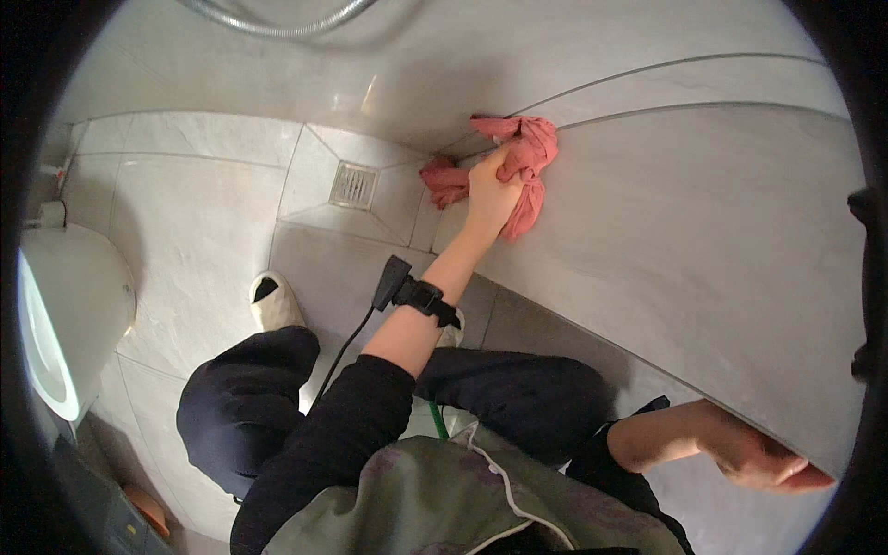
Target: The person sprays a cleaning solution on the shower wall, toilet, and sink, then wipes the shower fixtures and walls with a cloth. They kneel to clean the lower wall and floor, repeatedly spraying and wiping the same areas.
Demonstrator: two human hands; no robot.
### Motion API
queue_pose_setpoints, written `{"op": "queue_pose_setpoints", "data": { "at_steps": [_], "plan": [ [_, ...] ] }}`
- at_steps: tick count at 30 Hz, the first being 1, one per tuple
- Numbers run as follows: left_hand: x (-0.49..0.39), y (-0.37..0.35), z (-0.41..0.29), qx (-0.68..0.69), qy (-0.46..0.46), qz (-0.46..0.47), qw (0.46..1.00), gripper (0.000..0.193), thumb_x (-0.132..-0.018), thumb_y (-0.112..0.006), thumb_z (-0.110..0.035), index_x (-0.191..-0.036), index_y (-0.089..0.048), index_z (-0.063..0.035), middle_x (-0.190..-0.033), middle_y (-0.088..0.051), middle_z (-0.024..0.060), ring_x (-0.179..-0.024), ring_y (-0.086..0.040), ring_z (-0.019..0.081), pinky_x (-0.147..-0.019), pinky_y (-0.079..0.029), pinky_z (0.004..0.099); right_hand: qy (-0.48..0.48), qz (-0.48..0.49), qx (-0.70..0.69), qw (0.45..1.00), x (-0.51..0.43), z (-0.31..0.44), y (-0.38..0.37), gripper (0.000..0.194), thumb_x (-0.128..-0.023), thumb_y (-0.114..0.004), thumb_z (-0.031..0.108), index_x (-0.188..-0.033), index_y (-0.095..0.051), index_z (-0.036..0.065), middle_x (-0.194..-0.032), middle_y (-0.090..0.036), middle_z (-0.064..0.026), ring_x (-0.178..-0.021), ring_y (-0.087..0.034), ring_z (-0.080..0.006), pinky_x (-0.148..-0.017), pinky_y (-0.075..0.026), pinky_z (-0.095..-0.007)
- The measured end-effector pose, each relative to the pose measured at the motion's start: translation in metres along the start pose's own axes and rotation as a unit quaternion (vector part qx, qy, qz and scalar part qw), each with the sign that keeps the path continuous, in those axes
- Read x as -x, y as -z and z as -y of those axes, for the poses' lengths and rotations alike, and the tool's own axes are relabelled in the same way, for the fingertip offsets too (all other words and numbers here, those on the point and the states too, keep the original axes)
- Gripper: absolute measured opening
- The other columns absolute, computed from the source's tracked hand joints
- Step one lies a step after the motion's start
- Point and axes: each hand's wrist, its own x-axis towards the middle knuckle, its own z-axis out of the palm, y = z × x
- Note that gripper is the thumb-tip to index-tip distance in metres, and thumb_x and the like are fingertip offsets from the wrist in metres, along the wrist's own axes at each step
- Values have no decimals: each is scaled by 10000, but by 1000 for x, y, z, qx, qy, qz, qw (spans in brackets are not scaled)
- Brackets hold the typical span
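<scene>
My left hand (496, 191) grips a crumpled pink cloth (533, 149), with folds hanging on either side of the fist. The cloth lies against the grey tiled surface (659, 229) at its far corner, close to the floor drain. A black strap with a small box (416, 295) circles my left forearm, and a cable runs back from it. At the lower right, my right hand (756, 458) is beside the long edge of the tiled surface. That edge hides part of it, so its fingers do not show clearly.
A square metal floor drain (354, 185) is set into the tiles. On the left stands a white toilet (90, 298). A metal shower hose (284, 28) loops at the top. My light-coloured shoe (276, 302) is on the floor; an orange object (147, 510) lies lower left.
</scene>
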Motion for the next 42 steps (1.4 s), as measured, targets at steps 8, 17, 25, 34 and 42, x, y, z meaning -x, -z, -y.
{"op": "queue_pose_setpoints", "data": {
  "at_steps": [8, 17, 25, 34, 42],
  "plan": [
    [23, 49, 157, -140, 173, -55, 973, 275, -779, -652, -168, -1025, -683, -47, -861, -680, 201, -825, -659, 333, -736, -498, 382, -3, -49, 13, 999, 34, 5, -16, 576, -919, -308, 370, -1414, -345, 79, -1322, -426, -227, -1125, -558, -303, -841, -508, -538],
    [56, 90, 216, -192, 235, -54, 951, 275, -790, -618, -222, -1000, -689, -58, -894, -674, 216, -881, -646, 388, -777, -492, 440, 14, -65, -14, 998, 31, -3, -11, 588, -922, -303, 381, -1430, -337, 87, -1322, -435, -228, -1134, -561, -300, -861, -503, -545],
    [110, -2, -28, -54, 152, 5, 987, 255, -816, -598, -93, -1056, -658, -28, -906, -694, 157, -831, -659, 234, -776, -487, 331, -18, -88, -177, 980, -21, -56, -21, 619, -967, -247, 371, -1490, -217, 42, -1479, -300, -239, -1300, -420, -346, -1039, -398, -502],
    [187, -77, -388, 72, -181, 61, 979, 321, -844, -606, -28, -1156, -579, 39, -1119, -621, 153, -1024, -594, 233, -871, -462, 328, -29, -7, -263, 964, -69, -28, 113, 533, -927, -426, 182, -1409, -390, -42, -1517, -296, -207, -1440, -191, -359, -1159, -45, -504],
    [224, -152, -620, -44, -562, -113, 818, 694, -754, -724, -203, -1339, -425, 22, -1380, -363, 268, -1151, -444, 453, -893, -446, 503, -186, -92, -319, 925, -117, -31, 257, 474, -953, -386, 120, -1393, -398, -56, -1488, -343, -208, -1411, -259, -364, -1143, -209, -464]
  ]
}}
